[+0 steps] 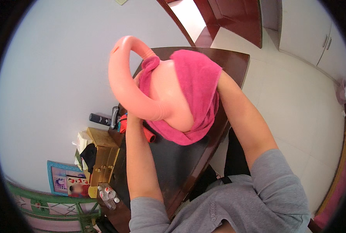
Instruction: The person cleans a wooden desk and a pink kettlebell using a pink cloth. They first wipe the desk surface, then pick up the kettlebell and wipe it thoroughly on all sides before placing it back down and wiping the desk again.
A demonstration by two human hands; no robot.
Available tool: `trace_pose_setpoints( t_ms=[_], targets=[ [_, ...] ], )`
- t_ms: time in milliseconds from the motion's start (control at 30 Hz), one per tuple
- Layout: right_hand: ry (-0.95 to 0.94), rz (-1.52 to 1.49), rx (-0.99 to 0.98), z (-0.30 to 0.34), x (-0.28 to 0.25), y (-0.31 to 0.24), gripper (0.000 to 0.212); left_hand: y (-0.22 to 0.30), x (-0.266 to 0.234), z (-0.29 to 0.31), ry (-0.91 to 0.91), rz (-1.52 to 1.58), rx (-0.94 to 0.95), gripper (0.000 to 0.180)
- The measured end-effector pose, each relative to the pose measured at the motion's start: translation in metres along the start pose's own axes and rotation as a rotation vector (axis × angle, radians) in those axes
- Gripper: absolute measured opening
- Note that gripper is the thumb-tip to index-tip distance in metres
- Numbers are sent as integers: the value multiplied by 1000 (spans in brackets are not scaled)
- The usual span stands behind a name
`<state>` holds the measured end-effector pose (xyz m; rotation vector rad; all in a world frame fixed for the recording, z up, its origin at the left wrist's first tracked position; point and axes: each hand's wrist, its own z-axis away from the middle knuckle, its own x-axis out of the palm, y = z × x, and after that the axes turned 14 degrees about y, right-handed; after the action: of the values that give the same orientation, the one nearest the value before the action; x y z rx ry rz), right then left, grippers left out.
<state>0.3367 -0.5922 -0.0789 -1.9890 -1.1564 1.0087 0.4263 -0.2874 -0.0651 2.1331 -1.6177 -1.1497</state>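
Observation:
A glossy salmon-pink plastic vessel with a thick, hollow-looking curved loop is held up above the dark table; its exact kind is unclear. A magenta towel wraps around its right side and underside, and a twist of it shows near the loop's upper end. My left hand is mostly hidden behind the loop, closed on the vessel's left side. On the right, my forearm reaches up to the towel. That hand is covered by the cloth and presses it against the vessel.
Beneath is a dark wooden table. Along the wall stand a black cylinder, a red object, a small golden drawer chest, plastic bottles and a blue picture frame. White cabinets stand at far right.

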Motion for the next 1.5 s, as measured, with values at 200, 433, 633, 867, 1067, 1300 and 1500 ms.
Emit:
trace_pose_setpoints(
  t_ms=[200,433,633,867,1067,1300,1500],
  targets=[
    [388,-155,-114,61,11,148,39,6,49,-15,0,35,78,47],
    [571,-147,-61,134,65,13,30,18,26,49,218,-83,-91,49],
    [412,-85,-352,103,23,-115,33,89,29,80,309,-149,392,49],
    [245,-230,-314,58,6,-124,25,54,15,19,-82,-209,417,47],
    [292,395,-117,29,34,-16,26,6,39,-34,-180,-63,-10,51],
    [447,-443,43,42,13,86,36,59,43,-16,-24,169,-322,52],
    [324,-110,373,112,28,-9,53,81,34,48,240,533,-468,50]
  ],
)
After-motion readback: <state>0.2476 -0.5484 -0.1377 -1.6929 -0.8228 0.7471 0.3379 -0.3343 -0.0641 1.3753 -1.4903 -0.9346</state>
